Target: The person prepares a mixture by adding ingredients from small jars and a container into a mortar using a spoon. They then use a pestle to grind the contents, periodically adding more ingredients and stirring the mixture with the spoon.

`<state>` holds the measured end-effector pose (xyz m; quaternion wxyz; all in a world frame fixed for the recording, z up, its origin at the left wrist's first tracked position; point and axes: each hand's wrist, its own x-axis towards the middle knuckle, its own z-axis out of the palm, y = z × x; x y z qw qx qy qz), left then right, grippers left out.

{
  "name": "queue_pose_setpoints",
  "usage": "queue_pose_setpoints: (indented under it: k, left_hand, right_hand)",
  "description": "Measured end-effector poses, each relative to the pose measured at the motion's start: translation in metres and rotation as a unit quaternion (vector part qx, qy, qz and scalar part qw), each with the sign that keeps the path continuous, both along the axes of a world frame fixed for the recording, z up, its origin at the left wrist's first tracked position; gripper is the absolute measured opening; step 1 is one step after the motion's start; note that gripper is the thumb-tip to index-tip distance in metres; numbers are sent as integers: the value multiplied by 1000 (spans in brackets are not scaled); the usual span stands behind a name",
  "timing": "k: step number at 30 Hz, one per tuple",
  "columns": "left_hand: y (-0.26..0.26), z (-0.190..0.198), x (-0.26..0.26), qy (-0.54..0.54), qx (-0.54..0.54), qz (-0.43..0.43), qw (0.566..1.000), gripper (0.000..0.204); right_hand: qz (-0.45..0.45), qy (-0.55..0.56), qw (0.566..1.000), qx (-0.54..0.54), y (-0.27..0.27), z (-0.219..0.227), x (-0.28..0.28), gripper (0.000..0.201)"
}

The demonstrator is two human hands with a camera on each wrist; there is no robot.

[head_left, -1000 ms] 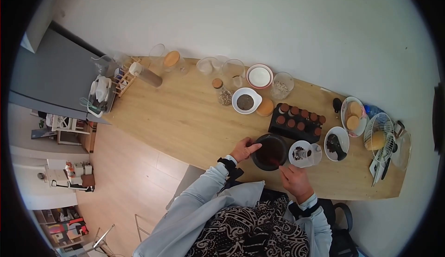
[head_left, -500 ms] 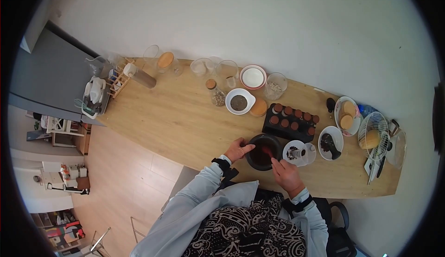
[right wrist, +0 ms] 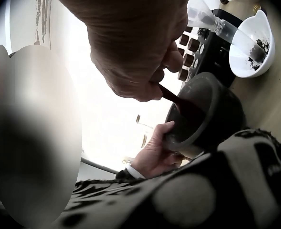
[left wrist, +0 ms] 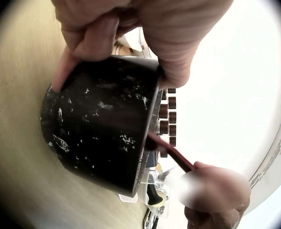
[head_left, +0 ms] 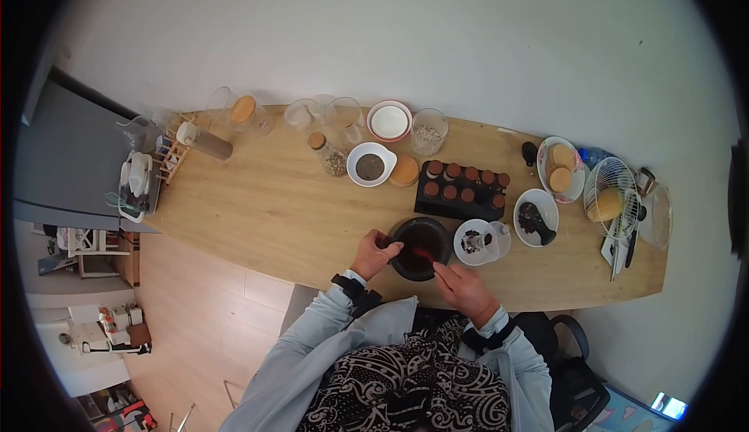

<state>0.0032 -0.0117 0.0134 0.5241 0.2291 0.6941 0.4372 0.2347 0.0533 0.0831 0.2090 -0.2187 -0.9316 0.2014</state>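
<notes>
Since the head frame of one second ago, the dark red spoon (head_left: pixel 422 253) is lying closer to the middle of the black bowl — it was showing by the near right rim — and the whole head view is shifting, so that everything is appearing further left.

The black bowl (left wrist: pixel 100 121) is standing at the near side of the tabletop (head_left: pixel 257 198), directly in front of the person. The left hand (head_left: pixel 373 256) is gripping its left side: the thumb is hooking over the rim while the other fingers are pressing the outer wall, so they are clamped on the bowl. Pale smudges are marking that outer wall. The right hand (head_left: pixel 468 292) is pinching the spoon's handle, fingers together around it; the broad end is reaching down inside the bowl, whose contents are looking too dark to identify.

Just right of the bowl, a small white bowl (head_left: pixel 459 249) is holding dark bits, with a clear vessel (head_left: pixel 498 241) leaning in it. Just beyond, to the far right, a black rack (head_left: pixel 449 208) is carrying brown-capped jars in two rows. Further right, a larger white bowl (head_left: pixel 544 202) is containing dark material and a black-handled tool. On the far side, a handled white dish (head_left: pixel 384 154) is holding dark grains, and a corked jar (head_left: pixel 334 161) is tilting just left of it.
</notes>
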Motion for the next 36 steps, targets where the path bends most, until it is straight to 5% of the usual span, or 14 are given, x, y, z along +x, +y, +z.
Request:
queue_pose_setpoints:
  k: [8,14,16,20,22,28,36]
  left_hand:
    - [-5,-30,-11,123,38,-8,992,42]
    - [0,0,-13,172,29,-29,984,44]
    - [2,8,-11,187,24,-30,982,50]
    - [8,21,-8,239,25,-61,969,54]
    - [10,24,-6,249,21,-74,965,55]
    - [14,31,0,279,31,-95,955,54]
    - [13,38,4,274,29,-88,957,50]
  right_hand:
    - [19,22,999,-33,-2,-3,5,27]
    - [-183,118,947,-236,-2,-4,14,16]
    - [-236,151,883,-375,-6,-17,18,15]
    - [-291,181,830,-439,-4,-32,23,15]
    - [-340,183,692,-611,0,-32,27,16]
    - [-357,230,591,-685,-3,-38,24,14]
    - [-330,294,517,-733,-11,-64,19,18]
